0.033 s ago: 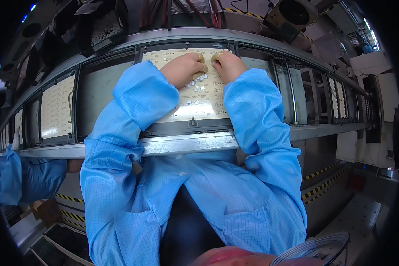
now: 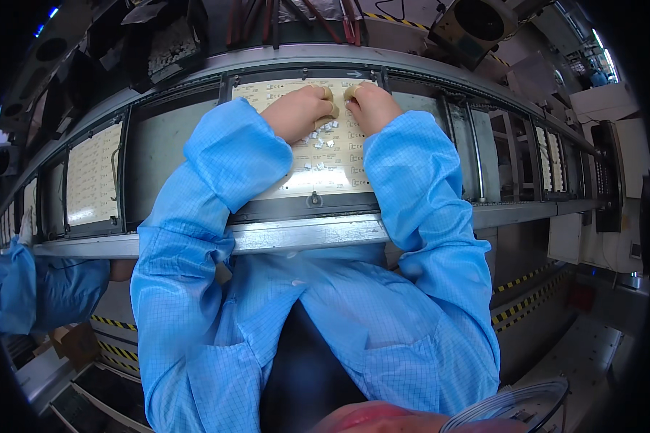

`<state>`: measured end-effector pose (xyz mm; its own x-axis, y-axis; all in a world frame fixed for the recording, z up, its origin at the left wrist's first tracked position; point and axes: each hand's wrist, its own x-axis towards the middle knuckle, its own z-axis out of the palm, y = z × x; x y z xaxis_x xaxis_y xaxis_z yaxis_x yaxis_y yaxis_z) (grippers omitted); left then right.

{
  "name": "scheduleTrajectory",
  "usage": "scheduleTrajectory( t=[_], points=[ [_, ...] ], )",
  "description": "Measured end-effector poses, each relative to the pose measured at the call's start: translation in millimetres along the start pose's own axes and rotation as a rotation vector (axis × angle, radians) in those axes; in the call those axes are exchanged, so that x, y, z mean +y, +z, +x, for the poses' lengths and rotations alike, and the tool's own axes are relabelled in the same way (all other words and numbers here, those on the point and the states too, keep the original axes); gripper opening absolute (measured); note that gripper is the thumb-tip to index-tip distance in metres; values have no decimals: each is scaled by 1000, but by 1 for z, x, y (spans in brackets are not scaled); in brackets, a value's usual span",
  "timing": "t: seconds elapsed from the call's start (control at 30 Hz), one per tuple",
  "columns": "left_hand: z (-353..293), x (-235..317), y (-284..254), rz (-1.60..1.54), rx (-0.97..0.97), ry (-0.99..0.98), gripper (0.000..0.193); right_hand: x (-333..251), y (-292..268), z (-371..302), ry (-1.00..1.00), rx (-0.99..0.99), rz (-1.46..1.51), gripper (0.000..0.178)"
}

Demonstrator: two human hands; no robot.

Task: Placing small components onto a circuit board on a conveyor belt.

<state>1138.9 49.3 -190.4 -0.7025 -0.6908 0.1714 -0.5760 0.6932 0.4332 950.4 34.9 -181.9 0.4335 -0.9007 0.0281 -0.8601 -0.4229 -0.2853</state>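
I see left hand (image 2: pixel 301 113) and right hand (image 2: pixel 374 110) curled, apart, over board (image 2: pixel 347 185), hold unclear; likely handling white pieces (image 2: pixel 319 144), next needs careful pinching.

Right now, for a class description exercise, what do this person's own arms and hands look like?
The left sleeve and right sleeve are loose, wrinkled and light blue, with a fine dark grid, reaching about to the wrists. The left hand and right hand wear no full gloves; pale tan finger covers sit on some fingertips.
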Motion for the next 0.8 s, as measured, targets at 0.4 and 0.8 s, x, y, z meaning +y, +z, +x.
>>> scheduleTrajectory(
  t=[0.4,0.8],
  points=[
    [-40,-13,-42,-96,189,-322,20,-16,-8,-26,-178,-64,200,21],
    [-61,-23,-43,-53,129,-362,17,-15,-6,-27,75,-47,293,20]
  ],
)
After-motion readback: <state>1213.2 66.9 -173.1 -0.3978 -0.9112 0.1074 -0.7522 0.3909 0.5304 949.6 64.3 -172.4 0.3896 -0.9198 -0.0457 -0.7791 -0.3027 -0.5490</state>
